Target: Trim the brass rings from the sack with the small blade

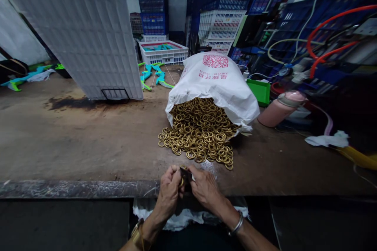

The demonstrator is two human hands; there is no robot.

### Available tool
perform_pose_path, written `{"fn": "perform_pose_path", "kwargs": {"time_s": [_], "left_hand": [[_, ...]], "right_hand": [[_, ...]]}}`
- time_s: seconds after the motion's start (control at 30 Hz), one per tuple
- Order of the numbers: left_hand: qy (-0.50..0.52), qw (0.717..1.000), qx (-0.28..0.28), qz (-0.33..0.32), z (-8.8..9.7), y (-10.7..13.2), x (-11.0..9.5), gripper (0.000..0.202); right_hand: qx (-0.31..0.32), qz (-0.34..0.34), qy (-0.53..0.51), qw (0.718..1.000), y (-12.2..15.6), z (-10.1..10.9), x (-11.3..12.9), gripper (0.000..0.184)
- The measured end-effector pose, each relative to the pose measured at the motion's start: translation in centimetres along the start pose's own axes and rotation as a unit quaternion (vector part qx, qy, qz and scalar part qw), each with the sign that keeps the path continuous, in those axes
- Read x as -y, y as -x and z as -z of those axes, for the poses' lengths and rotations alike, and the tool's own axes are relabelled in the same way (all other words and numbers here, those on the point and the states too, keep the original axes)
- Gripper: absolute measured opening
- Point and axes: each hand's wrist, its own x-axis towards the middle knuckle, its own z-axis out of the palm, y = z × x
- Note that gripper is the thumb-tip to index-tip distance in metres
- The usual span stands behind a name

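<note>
At the table's front edge my left hand is closed on a gold-coloured ring. Close beside it, my right hand grips a small dark, flat, blade-like tool, which meets the ring between the two hands. Fingers hide much of the tool, so its exact kind is unclear. Just beyond the hands, a heap of gold-coloured rings spills from the mouth of a white woven sack lying on its side with red print on it.
A tall pale ribbed panel stands on the wooden table at left. Behind are blue-green toy bows, a white crate and stacked blue crates. To the right are a pink bottle, a green tray and orange hoses.
</note>
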Motion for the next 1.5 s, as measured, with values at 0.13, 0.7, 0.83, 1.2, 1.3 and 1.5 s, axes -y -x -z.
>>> {"fn": "perform_pose_path", "kwargs": {"time_s": [0.13, 0.7, 0.83, 1.2, 1.3, 1.5], "left_hand": [[0.008, 1.0, 0.006, -0.003, 0.1, 0.0, 0.3, 0.035], [0.312, 0.933, 0.099, 0.148, 1.3, 0.4, -1.3, 0.025], [0.382, 0.896, 0.108, 0.199, 1.6, -0.1, -0.9, 0.014], [0.447, 0.854, 0.078, 0.252, 1.4, -0.3, -0.7, 0.012], [0.447, 0.852, 0.078, 0.261, 1.5, -0.2, -0.7, 0.011], [0.455, 0.838, 0.097, 0.285, 1.2, 0.2, -0.7, 0.01]], "right_hand": [[0.001, 0.016, 0.05, 0.999, 0.3, 0.0, 0.2, 0.026], [-0.058, -0.032, -0.204, 0.977, -1.7, 0.6, 0.0, 0.021], [-0.033, -0.015, -0.324, 0.945, -1.7, 0.8, 1.6, 0.023], [0.015, 0.028, -0.33, 0.943, -1.4, 0.8, 1.8, 0.026], [0.019, 0.02, -0.352, 0.936, -1.5, 0.8, 1.7, 0.023], [0.034, -0.03, -0.373, 0.927, -1.9, 0.7, 1.3, 0.028]]}}
